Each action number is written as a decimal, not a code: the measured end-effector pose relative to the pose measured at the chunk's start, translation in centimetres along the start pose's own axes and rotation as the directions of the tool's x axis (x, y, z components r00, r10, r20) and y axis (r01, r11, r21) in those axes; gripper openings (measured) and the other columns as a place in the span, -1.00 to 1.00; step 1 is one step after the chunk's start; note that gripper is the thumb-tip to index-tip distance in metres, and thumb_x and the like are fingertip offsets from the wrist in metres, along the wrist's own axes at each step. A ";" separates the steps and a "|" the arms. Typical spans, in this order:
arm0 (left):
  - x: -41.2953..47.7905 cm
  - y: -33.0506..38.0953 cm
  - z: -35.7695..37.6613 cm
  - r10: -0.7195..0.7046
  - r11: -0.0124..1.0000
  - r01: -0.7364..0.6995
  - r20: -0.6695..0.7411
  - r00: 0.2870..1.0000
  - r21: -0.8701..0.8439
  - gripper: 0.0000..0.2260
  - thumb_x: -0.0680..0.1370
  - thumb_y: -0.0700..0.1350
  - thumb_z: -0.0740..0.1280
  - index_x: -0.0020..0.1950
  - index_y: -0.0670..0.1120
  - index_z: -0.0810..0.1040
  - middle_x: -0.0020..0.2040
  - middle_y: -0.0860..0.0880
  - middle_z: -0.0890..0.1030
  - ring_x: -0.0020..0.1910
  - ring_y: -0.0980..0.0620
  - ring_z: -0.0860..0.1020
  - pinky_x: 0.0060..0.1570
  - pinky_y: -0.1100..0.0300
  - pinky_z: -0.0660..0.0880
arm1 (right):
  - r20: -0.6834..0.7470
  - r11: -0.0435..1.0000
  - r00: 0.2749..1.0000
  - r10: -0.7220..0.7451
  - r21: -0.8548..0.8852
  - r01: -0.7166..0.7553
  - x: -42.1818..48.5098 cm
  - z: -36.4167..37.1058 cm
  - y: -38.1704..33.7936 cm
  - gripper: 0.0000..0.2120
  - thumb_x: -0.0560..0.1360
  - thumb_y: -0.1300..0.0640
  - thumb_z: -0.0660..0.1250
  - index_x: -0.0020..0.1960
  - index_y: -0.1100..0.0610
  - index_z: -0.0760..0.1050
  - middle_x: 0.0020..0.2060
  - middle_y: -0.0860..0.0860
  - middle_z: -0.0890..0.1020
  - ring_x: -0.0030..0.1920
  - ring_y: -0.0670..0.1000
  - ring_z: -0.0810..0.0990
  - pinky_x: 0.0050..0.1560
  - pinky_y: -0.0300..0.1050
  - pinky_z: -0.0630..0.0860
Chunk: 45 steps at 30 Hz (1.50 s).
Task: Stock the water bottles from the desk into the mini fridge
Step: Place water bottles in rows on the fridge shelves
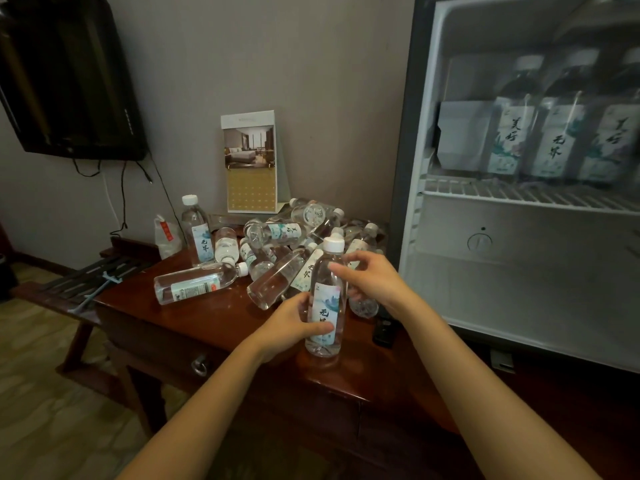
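The bottle [327, 299] stands upright near the table's [207, 323] right front corner, just in front of the fridge [485, 271]. I cannot tell whether its base rests on the wood or hangs just above it. Its pale label reads 无界, with the lower character partly covered.

The left hand [294, 323] grips the lower label from the left, with fingers [318, 329] curled round the bottle and the thumb across the front. The right hand [372, 277] holds the shoulder below the white cap, its fingers [337, 268] curled round from the right. Both forearms reach in from the bottom edge.

Behind the bottle a pile [277, 233] of the same bottles lies criss-crossed over the back right of the table. One label there shows 美好. A standing bottle [198, 233] at the pile's left edge reads 无界, and a lying bottle [197, 282] in front of it shows small print too fine to read.

The fridge is open. On its wire shelf [519, 195] three bottles [554, 133] stand side by side, reading 美好, 无界 and 美好. Bare shelf lies to their left, and the compartment below the shelf is open.

A calendar [250, 164] leans on the wall at the table's back edge. A dark remote [384, 327] lies at the right edge, just beside the fridge.
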State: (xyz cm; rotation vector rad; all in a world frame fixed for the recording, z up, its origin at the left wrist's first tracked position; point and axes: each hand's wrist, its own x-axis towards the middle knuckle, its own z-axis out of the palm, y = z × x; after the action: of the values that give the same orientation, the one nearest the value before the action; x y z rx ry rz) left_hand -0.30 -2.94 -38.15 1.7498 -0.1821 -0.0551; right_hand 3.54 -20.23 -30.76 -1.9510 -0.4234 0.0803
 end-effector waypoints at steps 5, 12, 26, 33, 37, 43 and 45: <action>-0.2 1.5 1.9 0.061 0.998 -0.061 -0.042 0.997 -0.007 -0.71 0.46 -0.23 0.41 0.14 -0.02 0.51 0.06 -0.01 0.65 0.01 0.09 0.63 -0.11 0.26 0.55 | 0.190 0.998 0.982 0.017 0.059 -0.029 -2.1 -1.7 1.7 -0.59 0.42 0.03 0.42 0.25 -0.07 0.44 -0.05 -0.01 0.63 -0.07 -0.02 0.64 0.00 -0.04 0.60; 0.9 8.6 6.3 0.316 0.946 -0.324 -0.146 0.937 -0.030 -0.69 0.43 -0.18 0.44 0.08 0.11 0.50 -0.10 0.13 0.68 -0.09 0.22 0.63 -0.25 0.39 0.53 | -0.043 0.937 0.973 -0.225 0.266 0.228 -4.9 -6.3 -1.8 -0.69 0.47 0.18 0.34 0.10 -0.18 0.49 -0.09 -0.15 0.70 -0.06 -0.13 0.66 -0.18 -0.30 0.57; 10.4 21.7 14.9 0.659 0.750 -0.645 -0.080 0.748 0.149 -0.47 0.43 0.02 0.42 0.36 0.04 0.35 0.19 0.07 0.58 0.17 0.08 0.55 0.19 -0.06 0.48 | -0.598 0.922 0.755 -0.270 0.066 0.383 -3.9 -18.8 -8.1 -0.54 0.42 0.30 0.40 0.30 0.18 0.45 -0.13 0.04 0.67 -0.10 -0.02 0.62 0.01 -0.03 0.57; 14.8 21.8 16.3 0.577 0.801 -0.532 -0.120 0.808 0.276 -0.43 0.51 -0.05 0.36 0.46 -0.02 0.20 0.29 -0.02 0.51 0.25 0.00 0.49 0.24 -0.01 0.44 | -0.645 0.964 0.748 -0.156 0.065 0.257 0.5 -20.9 -6.7 -0.58 0.42 0.24 0.42 0.26 0.22 0.48 0.05 0.18 0.65 0.08 0.10 0.62 0.18 0.07 0.51; 15.8 21.7 16.3 0.580 0.792 -0.512 -0.148 0.801 0.334 -0.49 0.56 -0.06 0.29 0.46 -0.02 0.18 0.27 -0.01 0.52 0.19 -0.01 0.53 0.05 0.18 0.44 | -0.671 0.970 0.712 -0.206 -0.044 0.239 2.1 -20.8 -6.3 -0.67 0.44 0.20 0.41 0.19 0.24 0.53 0.12 0.14 0.62 0.13 0.05 0.59 0.19 0.04 0.51; 17.1 21.6 16.8 0.495 0.815 -0.379 -0.186 0.849 0.439 -0.57 0.58 -0.17 0.24 0.41 -0.17 0.22 0.28 -0.16 0.49 0.24 -0.14 0.47 0.15 0.06 0.43 | -0.673 0.974 0.704 -0.228 -0.150 0.172 2.8 -20.7 -5.4 -0.70 0.45 0.33 0.34 0.17 0.24 0.54 0.08 0.14 0.64 0.12 0.04 0.59 0.20 -0.04 0.49; 17.3 21.6 17.1 0.463 0.832 -0.332 -0.226 0.857 0.445 -0.52 0.58 -0.16 0.23 0.46 -0.20 0.15 0.31 -0.19 0.45 0.27 -0.17 0.45 0.21 -0.05 0.41 | -0.649 0.971 0.723 -0.237 -0.179 0.157 2.9 -20.6 -5.2 -0.67 0.43 0.39 0.26 0.16 0.22 0.56 0.02 0.16 0.66 0.02 0.08 0.62 0.11 0.07 0.54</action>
State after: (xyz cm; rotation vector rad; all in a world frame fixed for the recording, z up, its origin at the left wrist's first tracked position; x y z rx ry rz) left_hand 12.46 -25.99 -19.10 2.0537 -0.3357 0.6218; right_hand 10.05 -35.49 -17.21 -1.8780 -0.1463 -0.7881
